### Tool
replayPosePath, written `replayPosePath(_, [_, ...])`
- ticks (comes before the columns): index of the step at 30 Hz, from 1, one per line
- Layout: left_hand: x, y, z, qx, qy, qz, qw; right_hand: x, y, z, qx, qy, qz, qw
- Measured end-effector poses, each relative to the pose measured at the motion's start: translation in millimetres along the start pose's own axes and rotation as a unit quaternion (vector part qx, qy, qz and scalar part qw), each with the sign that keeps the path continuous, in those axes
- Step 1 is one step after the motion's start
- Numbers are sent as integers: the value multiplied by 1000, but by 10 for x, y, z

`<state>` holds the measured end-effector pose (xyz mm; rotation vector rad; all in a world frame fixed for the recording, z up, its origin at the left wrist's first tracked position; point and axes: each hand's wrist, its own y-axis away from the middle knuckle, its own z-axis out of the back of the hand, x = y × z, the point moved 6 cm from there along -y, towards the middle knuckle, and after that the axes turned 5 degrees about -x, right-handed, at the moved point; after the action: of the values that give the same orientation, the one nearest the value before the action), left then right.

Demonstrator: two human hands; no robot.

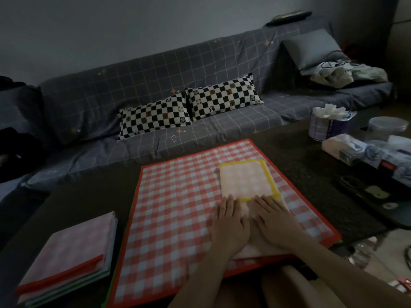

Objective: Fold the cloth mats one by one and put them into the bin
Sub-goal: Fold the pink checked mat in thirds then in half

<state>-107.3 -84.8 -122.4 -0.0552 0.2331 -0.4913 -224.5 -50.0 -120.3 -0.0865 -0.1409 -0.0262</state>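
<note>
A folded cloth mat with a yellow border (246, 178) lies on a large red-and-white checked mat (178, 207) spread over the dark table. My left hand (230, 223) and my right hand (273, 218) lie side by side, fingers straight, pressing flat on the near part of the yellow-bordered mat. A stack of folded mats (69, 261) with red and green edges sits at the table's near left. No bin is in view.
A grey checked sofa (155, 85) with two black-and-white pillows (189, 107) runs behind the table. Tissue packs (329, 123), a clear tub (387, 127) and assorted clutter (367, 174) fill the table's right side. Clothes lie at the sofa's right end.
</note>
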Motion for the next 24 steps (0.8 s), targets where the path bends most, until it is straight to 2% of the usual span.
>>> replayPosePath(3, [60,-9,-42,4,-2,17,1000,-85,31,-8,-7,15,-23,1000])
replayPosePath(7, [109,-8,-48,15,-9,49,999,-375,82,37,7,14,-97,995])
replayPosePath(10, [70,-12,9,7,-27,51,998,-379,120,112,8,36,-96,995])
replayPosePath(13, [-1,-95,159,-28,-64,31,997,-340,40,246,-10,32,-79,996])
replayPosePath(16, [-31,-249,298,-97,-29,22,995,-340,-105,403,-47,-68,-70,994])
replayPosePath(18, [4,-351,292,-104,53,54,992,-407,-189,429,-58,-182,-122,974])
replayPosePath(21, [125,-439,309,-130,181,156,962,-599,-289,384,-101,-292,-232,922])
replayPosePath(24, [253,-555,287,-134,192,232,944,-718,-386,312,-121,-347,-321,873])
